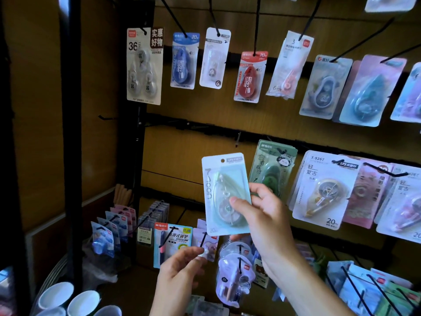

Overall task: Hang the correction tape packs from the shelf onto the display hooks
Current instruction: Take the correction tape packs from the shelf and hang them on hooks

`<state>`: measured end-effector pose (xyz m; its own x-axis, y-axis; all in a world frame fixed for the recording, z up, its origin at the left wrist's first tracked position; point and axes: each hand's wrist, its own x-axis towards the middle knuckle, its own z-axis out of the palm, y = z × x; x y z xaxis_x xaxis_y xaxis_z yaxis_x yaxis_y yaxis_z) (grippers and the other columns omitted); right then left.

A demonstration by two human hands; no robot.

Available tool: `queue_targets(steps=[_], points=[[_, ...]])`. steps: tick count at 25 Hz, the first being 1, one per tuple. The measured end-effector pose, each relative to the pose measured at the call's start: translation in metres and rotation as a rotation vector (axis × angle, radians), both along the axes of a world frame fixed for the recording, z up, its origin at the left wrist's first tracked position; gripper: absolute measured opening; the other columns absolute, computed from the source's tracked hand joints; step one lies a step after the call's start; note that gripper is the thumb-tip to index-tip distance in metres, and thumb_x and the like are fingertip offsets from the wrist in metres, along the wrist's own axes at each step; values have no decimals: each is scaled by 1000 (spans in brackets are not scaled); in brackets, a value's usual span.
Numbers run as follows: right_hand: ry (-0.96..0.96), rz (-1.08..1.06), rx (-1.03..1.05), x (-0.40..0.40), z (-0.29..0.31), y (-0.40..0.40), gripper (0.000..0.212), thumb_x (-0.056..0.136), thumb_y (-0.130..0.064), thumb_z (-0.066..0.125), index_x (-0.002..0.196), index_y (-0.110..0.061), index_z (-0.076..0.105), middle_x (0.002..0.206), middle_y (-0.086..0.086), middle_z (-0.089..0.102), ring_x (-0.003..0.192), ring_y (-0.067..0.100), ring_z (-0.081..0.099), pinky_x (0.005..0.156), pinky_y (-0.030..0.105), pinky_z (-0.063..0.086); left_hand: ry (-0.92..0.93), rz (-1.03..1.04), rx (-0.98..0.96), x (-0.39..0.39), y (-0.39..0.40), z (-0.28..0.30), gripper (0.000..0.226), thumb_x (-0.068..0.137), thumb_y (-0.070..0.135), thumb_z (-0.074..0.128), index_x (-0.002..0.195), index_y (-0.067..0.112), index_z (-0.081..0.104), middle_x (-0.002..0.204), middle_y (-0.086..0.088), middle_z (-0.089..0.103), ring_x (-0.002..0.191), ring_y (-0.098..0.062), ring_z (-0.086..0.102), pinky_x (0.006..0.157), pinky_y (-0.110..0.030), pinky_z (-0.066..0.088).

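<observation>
Nearest, left hand (180,263): low, fingers curled, pinching a small white item (202,254); what it is I cannot tell.
Right hand (262,215): grip clamped on the pale green correction tape pack (224,192), thumb on the front, fingers behind.
Pack axis: long axis upright, hang hole (222,160) at top, above the grip.
Target, judged: bare hook (238,139) on the rail, up and slightly right of the hole, not yet engaged.

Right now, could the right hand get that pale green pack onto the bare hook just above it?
Probably yes. The right hand pinches the pale green pack upright, its hole at the top. The bare hook is just above, with nothing between. The left hand is lower, out of the way.
</observation>
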<state>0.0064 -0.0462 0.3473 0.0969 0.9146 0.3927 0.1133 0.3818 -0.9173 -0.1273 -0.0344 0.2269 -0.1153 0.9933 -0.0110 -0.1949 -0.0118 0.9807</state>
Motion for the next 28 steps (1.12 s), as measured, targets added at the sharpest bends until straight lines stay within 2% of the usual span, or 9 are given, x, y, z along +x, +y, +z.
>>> queue_targets(steps=[4, 8, 12, 18, 24, 28], points=[[22, -15, -40, 5, -5, -3, 14, 89, -7, 62, 102, -11, 60, 83, -6, 76, 71, 12, 73, 41, 28, 49, 13, -1, -6, 2, -2, -2, 16, 88, 3, 61, 87, 15, 72, 77, -2, 76, 65, -13, 63, 54, -22, 43], [107, -39, 20, 1, 12, 1, 17, 90, -8, 63, 106, -14, 61, 89, -3, 76, 75, 16, 74, 41, 27, 49, 18, -10, -19, 3, -3, -2, 15, 88, 4, 62, 87, 15, 72, 76, -2, 75, 67, -14, 63, 53, -21, 43], [137, -82, 22, -6, 29, 8, 19, 89, -9, 64, 107, -13, 62, 86, -1, 75, 71, 19, 73, 38, 26, 47, 32, -24, -35, 4, -6, -1, 14, 87, 4, 63, 87, 15, 72, 79, -4, 75, 68, -15, 63, 53, -22, 44], [188, -118, 13, -6, 27, 8, 20, 88, -8, 63, 107, -10, 63, 89, 4, 74, 62, 13, 70, 38, 28, 48, 85, -34, -44, -2, -8, -3, 14, 87, 6, 64, 89, 17, 72, 86, -9, 74, 76, -20, 66, 54, -21, 47], [132, -132, -21, -7, 27, 19, 18, 90, -12, 65, 108, -13, 62, 92, 1, 73, 66, 14, 73, 41, 29, 50, 91, -39, -45, -4, -10, -4, 14, 85, 4, 65, 87, 15, 73, 86, -13, 73, 71, -17, 64, 56, -22, 46], [141, -193, -97, -8, 23, 49, 16, 93, -15, 63, 109, -14, 61, 99, 1, 70, 79, 16, 71, 49, 31, 58, 84, -50, -33, -1, -11, -5, 14, 86, 5, 65, 87, 16, 73, 87, -13, 74, 69, -16, 63, 56, -21, 46]])
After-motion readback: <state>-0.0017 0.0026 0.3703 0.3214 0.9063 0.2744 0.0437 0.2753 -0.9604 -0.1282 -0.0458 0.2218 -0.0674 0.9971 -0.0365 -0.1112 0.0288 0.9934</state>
